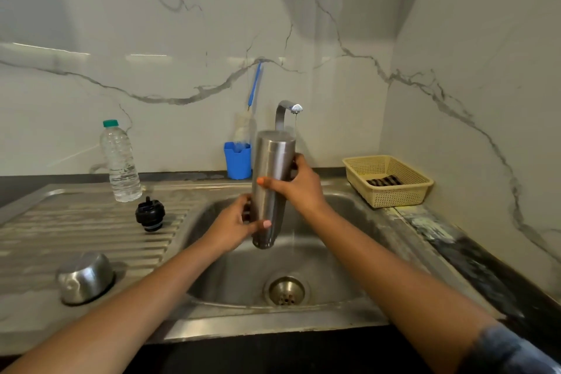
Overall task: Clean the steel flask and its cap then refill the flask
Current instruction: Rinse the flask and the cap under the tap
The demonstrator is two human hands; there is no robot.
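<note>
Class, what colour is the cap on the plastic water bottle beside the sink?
Green, on the clear plastic bottle; seen in the head view.

Sink basin (331, 264) open beneath the held flask (273, 173), tap (283, 108) and blue brush holder (237, 162) close behind it, drainboard (76, 222) carrying bottle (121, 164), black cap (150, 214), upturned steel cup (86, 278) (gaps between them), basket (403, 194) occupying the right rim.

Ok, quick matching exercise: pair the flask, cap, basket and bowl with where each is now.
Things:
1 steel flask
2 black cap
3 yellow basket
4 steel bowl

Places:
A upside down at the drainboard's near end
B gripped by left hand and right hand over the sink
C right of the sink
D on the drainboard by the water bottle

Pairs: 1-B, 2-D, 3-C, 4-A
</note>
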